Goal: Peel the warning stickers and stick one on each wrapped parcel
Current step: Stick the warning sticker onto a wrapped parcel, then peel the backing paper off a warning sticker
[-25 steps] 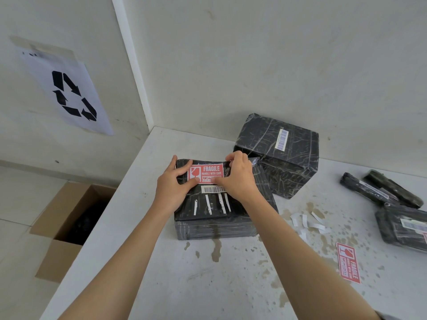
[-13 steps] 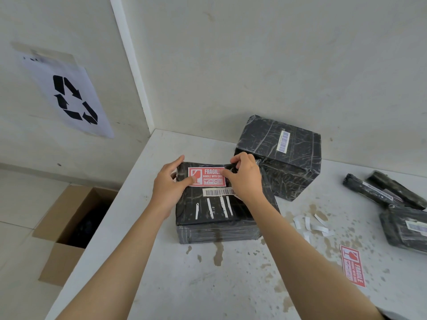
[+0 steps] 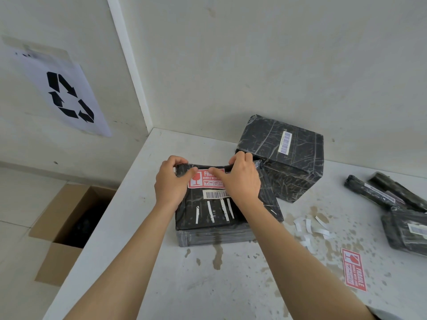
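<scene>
White, stained desk (image 3: pixel 231 285) set into a wall corner. Between the hands, a flat black parcel (image 3: pixel 208 218) on the desk, gripped along its far edge: left hand (image 3: pixel 171 183) curled round the far left corner, right hand (image 3: pixel 240 181) curled over the far edge, both thumbs down on the red fragile sticker (image 3: pixel 203 181) stuck to its top. Just beyond the right hand, a bigger wrapped parcel (image 3: pixel 288 158). Right of the right forearm, white backing strips (image 3: pixel 309 227) and a loose sticker (image 3: pixel 354 270) flat on the desk. Down left of the left arm, an open cardboard box (image 3: pixel 67 227) on the floor.
</scene>
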The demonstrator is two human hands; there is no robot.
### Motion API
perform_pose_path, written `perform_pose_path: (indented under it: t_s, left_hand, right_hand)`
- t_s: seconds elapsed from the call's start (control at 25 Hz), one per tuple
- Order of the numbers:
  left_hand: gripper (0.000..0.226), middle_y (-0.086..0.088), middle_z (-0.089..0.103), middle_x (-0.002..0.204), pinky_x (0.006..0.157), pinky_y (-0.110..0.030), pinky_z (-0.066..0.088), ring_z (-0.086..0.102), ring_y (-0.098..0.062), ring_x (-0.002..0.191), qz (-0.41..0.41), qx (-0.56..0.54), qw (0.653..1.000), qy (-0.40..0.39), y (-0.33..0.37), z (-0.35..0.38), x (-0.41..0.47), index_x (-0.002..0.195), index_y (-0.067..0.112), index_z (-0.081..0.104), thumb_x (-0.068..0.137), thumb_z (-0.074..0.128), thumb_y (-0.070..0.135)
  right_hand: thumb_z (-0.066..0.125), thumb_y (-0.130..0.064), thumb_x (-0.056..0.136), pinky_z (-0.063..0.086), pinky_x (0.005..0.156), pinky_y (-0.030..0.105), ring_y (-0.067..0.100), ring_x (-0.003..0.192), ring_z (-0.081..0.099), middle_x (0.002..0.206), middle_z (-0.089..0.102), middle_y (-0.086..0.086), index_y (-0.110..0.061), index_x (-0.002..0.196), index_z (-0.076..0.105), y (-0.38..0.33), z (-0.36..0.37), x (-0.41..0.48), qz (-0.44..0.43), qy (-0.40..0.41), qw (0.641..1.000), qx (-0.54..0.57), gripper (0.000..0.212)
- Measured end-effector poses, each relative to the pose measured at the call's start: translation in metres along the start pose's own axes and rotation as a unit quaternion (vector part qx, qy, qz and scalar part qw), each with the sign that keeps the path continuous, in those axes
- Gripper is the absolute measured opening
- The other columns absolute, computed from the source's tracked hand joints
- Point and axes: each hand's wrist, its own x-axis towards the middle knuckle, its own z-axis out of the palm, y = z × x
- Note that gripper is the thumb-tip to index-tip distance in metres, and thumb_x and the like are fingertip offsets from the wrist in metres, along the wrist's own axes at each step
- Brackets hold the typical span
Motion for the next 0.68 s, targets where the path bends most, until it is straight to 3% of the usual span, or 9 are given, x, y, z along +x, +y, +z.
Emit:
perform_pose_path:
  t_s: [0.12,0.2,0.32,0.4,0.48,0.6,0.68]
  left_hand:
    - [0.023,0.001,0.06,0.108,0.065,-0.022,0.043,0.058,-0.015,0.091,0.02,0.037,0.999,0.004,0.0,0.002,-0.002,0.103,0.023,0.055,0.086,0.065,0.034]
    - [0.025,-0.003,0.06,0.111,0.069,-0.024,0.042,0.057,-0.016,0.096,0.037,0.078,0.996,0.01,0.002,0.0,-0.003,0.108,0.019,0.056,0.088,0.063,0.033]
    - [0.032,-0.005,0.055,0.131,0.093,-0.04,0.042,0.048,-0.024,0.122,0.106,0.23,0.967,0.016,0.009,0.002,-0.013,0.123,0.017,0.056,0.093,0.055,0.03]
    - [0.039,-0.005,0.044,0.145,0.11,-0.047,0.027,0.033,-0.024,0.137,0.166,0.296,0.941,0.007,0.021,0.013,-0.03,0.133,0.017,0.051,0.096,0.049,0.029]
    - [0.04,-0.004,0.043,0.145,0.111,-0.048,0.024,0.031,-0.024,0.139,0.215,0.281,0.935,0.005,0.041,0.033,-0.058,0.133,0.015,0.052,0.096,0.048,0.028]
    - [0.035,-0.005,0.055,0.132,0.103,-0.044,0.037,0.045,-0.025,0.127,0.304,0.221,0.927,0.003,0.07,0.076,-0.111,0.125,0.012,0.059,0.093,0.056,0.023]
    - [0.031,-0.004,0.06,0.124,0.097,-0.041,0.042,0.051,-0.023,0.121,0.341,0.189,0.921,-0.006,0.079,0.112,-0.146,0.12,0.011,0.063,0.09,0.059,0.02]
  right_hand:
    - [0.061,-0.034,0.09,0.042,0.073,0.028,0.019,0.1,0.052,0.117,0.048,0.003,-0.013,0.112,0.051,0.014,-0.006,-0.003,-0.056,-0.002,0.998,0.033,0.032]
    - [0.056,-0.026,0.093,0.045,0.082,0.03,0.02,0.108,0.048,0.121,0.048,0.004,-0.013,0.12,0.054,0.024,-0.01,-0.009,-0.115,0.01,0.993,0.003,0.03]
    - [0.054,-0.027,0.093,0.037,0.095,0.034,0.021,0.119,0.042,0.129,0.048,0.002,-0.018,0.132,0.051,0.045,-0.022,-0.02,-0.188,-0.018,0.981,-0.051,0.04]
    - [0.051,-0.026,0.094,0.032,0.097,0.033,0.019,0.123,0.04,0.131,0.051,-0.001,-0.021,0.13,0.055,0.063,-0.036,-0.026,-0.202,-0.046,0.976,-0.062,0.036]
    - [0.049,-0.021,0.095,0.031,0.099,0.032,0.017,0.124,0.041,0.128,0.055,-0.003,-0.021,0.123,0.061,0.086,-0.055,-0.033,-0.186,-0.044,0.981,-0.021,0.031]
    - [0.051,-0.012,0.094,0.037,0.099,0.034,0.02,0.118,0.047,0.118,0.062,0.001,-0.017,0.116,0.066,0.141,-0.092,-0.047,-0.12,0.002,0.99,0.075,0.027]
    - [0.052,-0.011,0.093,0.036,0.096,0.029,0.022,0.115,0.048,0.116,0.063,0.003,-0.017,0.113,0.067,0.189,-0.111,-0.059,-0.082,0.001,0.994,0.074,0.025]
